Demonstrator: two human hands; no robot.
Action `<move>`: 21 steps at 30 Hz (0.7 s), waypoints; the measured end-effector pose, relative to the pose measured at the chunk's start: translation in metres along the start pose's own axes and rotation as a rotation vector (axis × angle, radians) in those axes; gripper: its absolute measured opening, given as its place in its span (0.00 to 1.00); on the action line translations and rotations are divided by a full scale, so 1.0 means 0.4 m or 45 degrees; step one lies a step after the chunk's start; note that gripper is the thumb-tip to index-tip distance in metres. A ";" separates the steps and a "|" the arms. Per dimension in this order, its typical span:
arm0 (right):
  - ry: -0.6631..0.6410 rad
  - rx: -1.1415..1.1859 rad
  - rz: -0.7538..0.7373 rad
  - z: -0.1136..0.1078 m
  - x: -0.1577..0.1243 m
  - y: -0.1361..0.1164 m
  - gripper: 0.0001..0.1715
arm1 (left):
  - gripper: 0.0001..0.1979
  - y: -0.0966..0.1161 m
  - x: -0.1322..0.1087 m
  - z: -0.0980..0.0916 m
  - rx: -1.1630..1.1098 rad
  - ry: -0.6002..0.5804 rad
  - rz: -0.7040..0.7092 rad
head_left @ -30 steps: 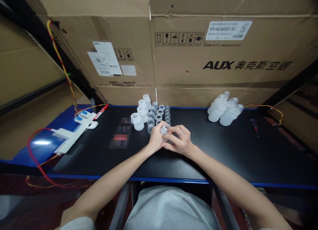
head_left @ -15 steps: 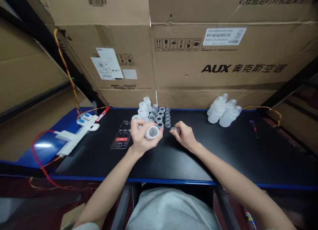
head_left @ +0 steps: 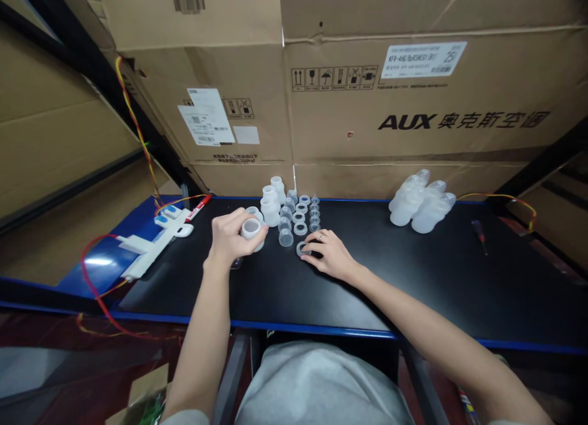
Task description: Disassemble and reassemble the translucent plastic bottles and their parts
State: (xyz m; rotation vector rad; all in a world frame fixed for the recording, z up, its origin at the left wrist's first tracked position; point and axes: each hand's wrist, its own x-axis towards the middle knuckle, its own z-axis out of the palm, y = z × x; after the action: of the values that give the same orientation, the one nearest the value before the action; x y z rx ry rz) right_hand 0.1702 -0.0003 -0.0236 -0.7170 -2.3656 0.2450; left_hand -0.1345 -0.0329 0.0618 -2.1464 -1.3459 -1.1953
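Head view: the left hand point(head_left: 228, 236) is gripping a translucent cup point(head_left: 251, 228), fingers clamped round its wall, just above the black table point(head_left: 413, 272) and beside the rows of small parts point(head_left: 298, 215). The right hand point(head_left: 329, 255) is closing its fingertips on a clear ring point(head_left: 302, 248) lying flat on the table. The bottles point(head_left: 421, 198) are lying well apart.

Bottles point(head_left: 422, 201) lie right of the cups point(head_left: 294, 214) on the table point(head_left: 413, 278).
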 end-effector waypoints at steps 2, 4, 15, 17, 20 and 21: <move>0.014 -0.054 0.038 -0.001 0.003 0.001 0.05 | 0.12 -0.001 -0.002 0.006 -0.012 -0.064 -0.034; 0.022 -0.093 0.059 -0.004 0.006 -0.002 0.07 | 0.13 -0.004 -0.004 0.015 -0.009 -0.086 -0.042; -0.004 -0.169 0.067 0.004 0.022 0.002 0.12 | 0.16 -0.003 -0.009 0.030 0.116 -0.196 -0.038; 0.011 -0.173 0.082 0.008 0.024 0.004 0.11 | 0.16 -0.006 -0.009 0.024 0.150 -0.248 -0.096; 0.009 -0.174 0.105 0.008 0.026 0.004 0.09 | 0.17 -0.011 -0.008 0.011 0.185 -0.347 -0.186; 0.002 -0.176 0.114 0.007 0.026 0.003 0.08 | 0.17 -0.013 -0.008 0.006 0.189 -0.371 -0.213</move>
State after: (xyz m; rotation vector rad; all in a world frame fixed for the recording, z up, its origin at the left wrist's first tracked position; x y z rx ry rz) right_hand 0.1624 0.0066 -0.0207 -0.8894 -2.3687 0.1199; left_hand -0.1383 -0.0304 0.0572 -2.1975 -1.7079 -0.8283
